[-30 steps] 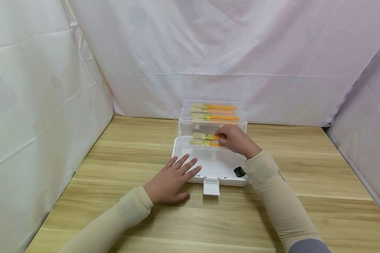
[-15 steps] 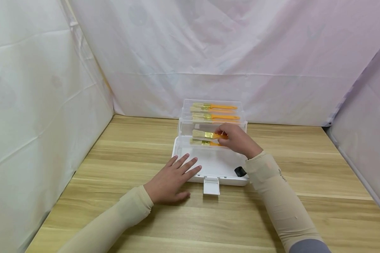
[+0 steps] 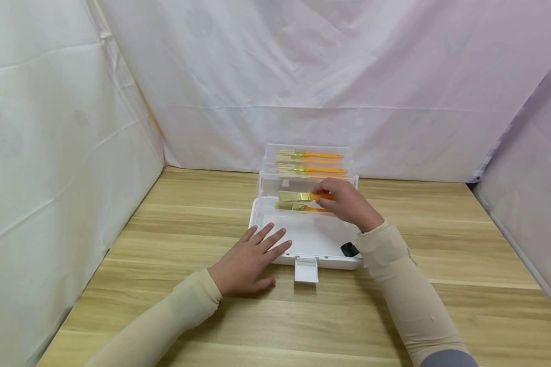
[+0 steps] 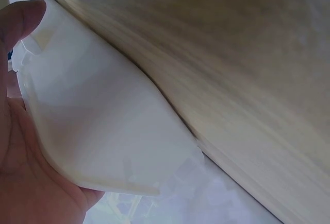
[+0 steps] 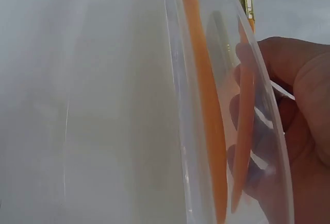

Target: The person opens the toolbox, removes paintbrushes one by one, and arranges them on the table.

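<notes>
An opened white plastic box [image 3: 309, 237] with clear tiered trays [image 3: 273, 186] sits on the table in the head view. My right hand [image 3: 346, 201] pinches the orange handle of a flat paintbrush [image 3: 295, 196], its bristles pointing left, at the lowest tray. Another paintbrush [image 3: 298, 207] lies just in front of it in that tray. In the right wrist view, the tray's clear wall [image 5: 278, 147] covers part of the fingers and the held handle. My left hand [image 3: 245, 265], fingers straight and spread, rests on the box's front left edge.
Several more orange-handled paintbrushes [image 3: 323, 169] lie in the upper trays. A small black object [image 3: 349, 249] is in the box's front right corner. The latch flap [image 3: 306, 270] hangs forward over the wooden table [image 3: 202, 193]. White cloth [image 3: 275, 61] hangs behind.
My right hand has lifted the paintbrush slightly and shifted a little to the right; more of the brush's flat face shows. The left hand has stayed in place.
</notes>
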`<action>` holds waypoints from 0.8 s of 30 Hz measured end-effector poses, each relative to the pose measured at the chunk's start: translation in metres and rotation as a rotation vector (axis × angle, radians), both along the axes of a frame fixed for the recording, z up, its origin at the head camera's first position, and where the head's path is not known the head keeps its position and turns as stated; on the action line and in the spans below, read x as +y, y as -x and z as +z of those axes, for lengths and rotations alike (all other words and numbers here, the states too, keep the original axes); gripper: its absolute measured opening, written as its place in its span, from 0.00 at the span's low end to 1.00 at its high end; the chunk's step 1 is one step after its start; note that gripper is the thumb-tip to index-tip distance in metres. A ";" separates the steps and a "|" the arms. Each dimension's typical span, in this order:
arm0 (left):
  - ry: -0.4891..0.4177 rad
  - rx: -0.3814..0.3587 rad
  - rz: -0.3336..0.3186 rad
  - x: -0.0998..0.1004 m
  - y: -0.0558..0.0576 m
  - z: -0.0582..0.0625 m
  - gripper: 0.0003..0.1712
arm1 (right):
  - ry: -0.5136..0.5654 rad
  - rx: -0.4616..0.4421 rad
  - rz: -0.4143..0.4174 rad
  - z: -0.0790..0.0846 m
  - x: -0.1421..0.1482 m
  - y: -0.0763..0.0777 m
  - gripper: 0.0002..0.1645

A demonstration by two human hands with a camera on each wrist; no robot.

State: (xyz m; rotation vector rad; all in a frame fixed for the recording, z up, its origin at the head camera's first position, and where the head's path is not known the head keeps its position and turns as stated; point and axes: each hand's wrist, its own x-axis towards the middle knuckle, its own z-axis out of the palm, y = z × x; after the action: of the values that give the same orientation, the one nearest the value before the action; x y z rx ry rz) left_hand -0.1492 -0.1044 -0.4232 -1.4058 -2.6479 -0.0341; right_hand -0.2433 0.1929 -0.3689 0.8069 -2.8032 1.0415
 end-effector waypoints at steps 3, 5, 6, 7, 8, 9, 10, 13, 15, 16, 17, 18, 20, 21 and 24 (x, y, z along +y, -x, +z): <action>0.005 -0.001 0.002 0.000 0.000 0.000 0.51 | 0.010 -0.003 0.012 0.001 0.001 0.000 0.09; 0.007 0.001 0.002 0.000 0.000 0.000 0.51 | 0.009 0.001 0.026 0.003 0.003 0.000 0.10; 0.007 0.002 0.002 0.000 0.000 0.000 0.51 | 0.007 0.000 0.032 0.004 0.004 0.000 0.11; 0.006 0.004 0.002 0.000 0.000 0.000 0.51 | 0.005 -0.003 0.035 0.005 0.005 0.000 0.12; 0.005 0.005 0.001 0.000 0.000 0.000 0.51 | 0.001 -0.006 0.038 0.006 0.006 0.000 0.13; 0.005 0.006 0.001 0.000 0.000 0.000 0.51 | -0.002 -0.009 0.041 0.008 0.007 0.000 0.13; 0.004 0.007 0.000 0.000 0.000 0.000 0.51 | 0.000 -0.011 0.045 0.009 0.007 -0.001 0.14; 0.003 0.009 0.001 0.000 0.000 0.000 0.51 | 0.006 -0.020 0.053 0.014 0.010 -0.002 0.16; 0.005 0.007 0.003 0.000 0.000 0.000 0.51 | 0.010 -0.026 0.057 0.017 0.012 -0.002 0.16; 0.006 0.006 0.005 0.000 0.000 0.000 0.51 | 0.009 -0.029 0.055 0.019 0.012 -0.002 0.16; 0.007 0.004 0.006 0.000 0.000 0.000 0.51 | 0.007 -0.030 0.051 0.020 0.014 -0.003 0.16; 0.008 0.004 0.006 0.000 0.000 0.000 0.51 | 0.002 -0.032 0.046 0.021 0.015 -0.003 0.16; 0.010 0.004 0.006 0.000 0.000 0.000 0.51 | 0.003 -0.034 0.032 0.022 0.017 -0.003 0.16; 0.011 0.005 0.005 0.000 0.000 0.000 0.51 | 0.003 -0.033 0.023 0.023 0.019 -0.004 0.16; 0.010 0.007 0.003 -0.001 0.000 0.000 0.51 | 0.017 -0.044 -0.005 0.026 0.023 -0.006 0.16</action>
State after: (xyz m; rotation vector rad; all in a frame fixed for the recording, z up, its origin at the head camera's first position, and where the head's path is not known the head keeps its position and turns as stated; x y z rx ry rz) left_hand -0.1488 -0.1049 -0.4232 -1.4022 -2.6481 -0.0162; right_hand -0.2376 0.2164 -0.3431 0.7844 -2.8266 1.0941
